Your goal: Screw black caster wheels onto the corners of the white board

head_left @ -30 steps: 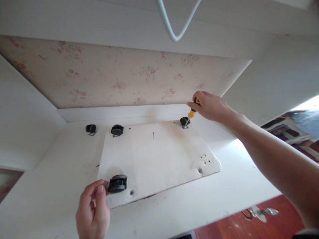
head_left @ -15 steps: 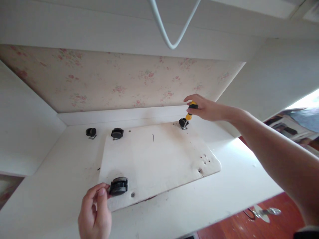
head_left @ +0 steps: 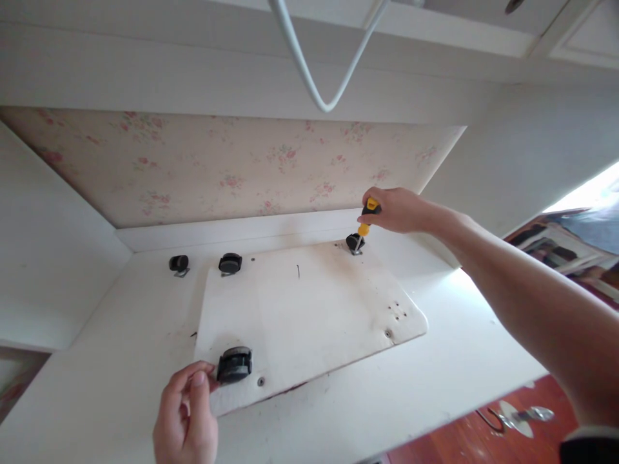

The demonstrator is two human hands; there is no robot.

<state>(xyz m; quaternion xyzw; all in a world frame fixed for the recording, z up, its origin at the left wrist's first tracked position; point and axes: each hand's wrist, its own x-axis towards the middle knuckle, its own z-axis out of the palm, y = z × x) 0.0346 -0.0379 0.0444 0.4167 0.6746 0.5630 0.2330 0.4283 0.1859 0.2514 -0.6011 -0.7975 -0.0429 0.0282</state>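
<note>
My right hand (head_left: 394, 209) is wrapped round a yellow and black screwdriver (head_left: 364, 229). The shaft slants down to the mounting plate of a black caster (head_left: 354, 241) at the far right corner of a white board (head_left: 300, 316). At the near left corner, my left hand (head_left: 186, 409) is closed, its fingertips at the left side of a larger-looking black caster (head_left: 235, 365). What those fingers pinch, if anything, is hidden. Another caster (head_left: 230, 263) stands on the board's far left corner. The near right corner shows several small holes and a recessed fastener.
A loose caster (head_left: 178, 263) lies on the white surface (head_left: 140, 335) left of the board. A pale cable (head_left: 327, 106) loops down overhead. Side panels (head_left: 43, 245) and a floral back wall (head_left: 271, 164) enclose the surface. Metal items (head_left: 522, 415) lie on the red floor.
The fingers of my right hand have closed round the screwdriver handle; a moment ago they were more spread. The view has shifted slightly. My left hand stays by the near caster.
</note>
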